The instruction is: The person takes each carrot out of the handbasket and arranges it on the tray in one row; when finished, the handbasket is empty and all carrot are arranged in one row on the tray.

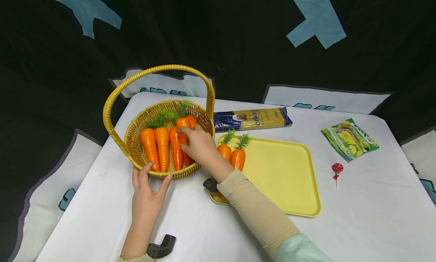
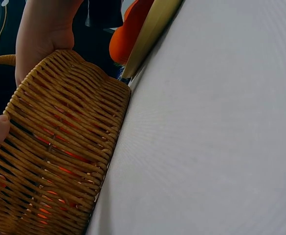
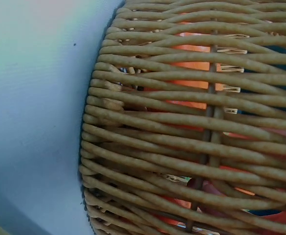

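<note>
Two hands are at the basket [image 1: 185, 174]: nearest, the left hand [image 1: 147, 192] holds its near rim, fingertips over the edge and thumb well apart from them along that same side. The right hand [image 1: 200, 146] crosses the basket's right rim, its forearm [image 1: 253, 207] slanting in from the near right, thumb and fingers narrowed round a carrot [image 1: 183, 139] in the basket's right half. That carrot lies directly beneath those fingers, its long axis running roughly near to far with the thin end toward the near rim, so the hand grips it across its length from the right; any lift would seem to turn on this crossing. The right hand is clearly the nearer one to it. Three more carrots [image 1: 162, 146] lie alongside in the basket's left and middle, pointing much the same way. Just right of the basket, the tray [image 1: 282, 171] bears two carrots [image 1: 237, 158] on its basket side, their lower ends hidden behind the forearm. Well right of the basket lies a lollipop [image 1: 337, 167], with a green packet [image 1: 351, 140] farther back; a long pack [image 1: 255, 119] lies just beside the basket, beyond the tray.
</note>
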Motion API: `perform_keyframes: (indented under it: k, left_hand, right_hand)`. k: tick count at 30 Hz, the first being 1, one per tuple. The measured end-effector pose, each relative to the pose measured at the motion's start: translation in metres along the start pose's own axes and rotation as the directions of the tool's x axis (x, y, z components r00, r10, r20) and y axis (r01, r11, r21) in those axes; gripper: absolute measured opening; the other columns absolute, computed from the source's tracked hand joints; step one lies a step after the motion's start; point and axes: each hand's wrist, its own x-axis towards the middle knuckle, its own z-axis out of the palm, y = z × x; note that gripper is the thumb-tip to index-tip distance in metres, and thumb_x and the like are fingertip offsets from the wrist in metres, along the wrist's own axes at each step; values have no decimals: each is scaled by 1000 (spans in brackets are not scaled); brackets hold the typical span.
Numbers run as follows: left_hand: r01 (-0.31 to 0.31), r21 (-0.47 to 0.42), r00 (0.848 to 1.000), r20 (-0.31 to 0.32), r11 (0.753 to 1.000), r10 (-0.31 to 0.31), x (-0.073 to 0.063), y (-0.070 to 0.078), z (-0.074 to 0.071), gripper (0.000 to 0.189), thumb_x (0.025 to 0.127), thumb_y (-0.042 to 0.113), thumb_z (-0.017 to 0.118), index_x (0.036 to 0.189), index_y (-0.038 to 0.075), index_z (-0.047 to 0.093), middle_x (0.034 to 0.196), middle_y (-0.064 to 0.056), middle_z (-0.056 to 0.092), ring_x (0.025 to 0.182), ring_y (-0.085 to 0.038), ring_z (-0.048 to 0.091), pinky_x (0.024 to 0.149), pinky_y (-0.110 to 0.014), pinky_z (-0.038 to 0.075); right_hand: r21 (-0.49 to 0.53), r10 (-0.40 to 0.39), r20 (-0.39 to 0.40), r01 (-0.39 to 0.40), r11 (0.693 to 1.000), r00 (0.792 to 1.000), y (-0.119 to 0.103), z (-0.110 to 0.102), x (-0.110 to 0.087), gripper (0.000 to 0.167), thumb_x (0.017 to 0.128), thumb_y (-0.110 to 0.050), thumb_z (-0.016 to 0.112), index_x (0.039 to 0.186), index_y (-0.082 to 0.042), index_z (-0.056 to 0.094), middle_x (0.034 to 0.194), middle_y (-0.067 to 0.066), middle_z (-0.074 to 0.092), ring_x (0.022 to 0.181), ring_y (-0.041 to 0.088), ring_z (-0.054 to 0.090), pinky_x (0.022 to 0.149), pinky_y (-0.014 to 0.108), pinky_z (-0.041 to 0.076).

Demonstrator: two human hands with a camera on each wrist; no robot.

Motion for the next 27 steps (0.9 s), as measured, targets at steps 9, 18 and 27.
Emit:
perform_keyframes:
  k: [9,18,27]
  left_hand:
    - [0,2,1000,-8,1000,0,0,0,-1,65,90,35,69,141,13,34,156,-17,11,128,-48,36,82,-66,41]
    - [-7,4,1000,-11,1000,7,0,-2,1,64,90,34,69,140,13,34,155,-20,11,124,-50,39,80,-66,42]
    - [2,30,1000,-6,1000,-2,0,1,-1,65,91,40,66,141,14,33,155,-20,11,111,-55,47,73,-66,43]
  right_hand:
    - [135,2,-17,0,991,1000,2,-2,-1,41,89,-27,70,129,-27,60,102,7,54,67,15,53,53,21,45]
    - [185,-3,-22,7,983,1000,6,-5,-1,41,89,-27,70,129,-27,60,101,5,53,77,15,52,63,26,45]
    - [388,-2,-24,11,922,1000,11,-13,-2,40,89,-23,71,128,-25,61,109,6,57,85,19,56,66,25,47]
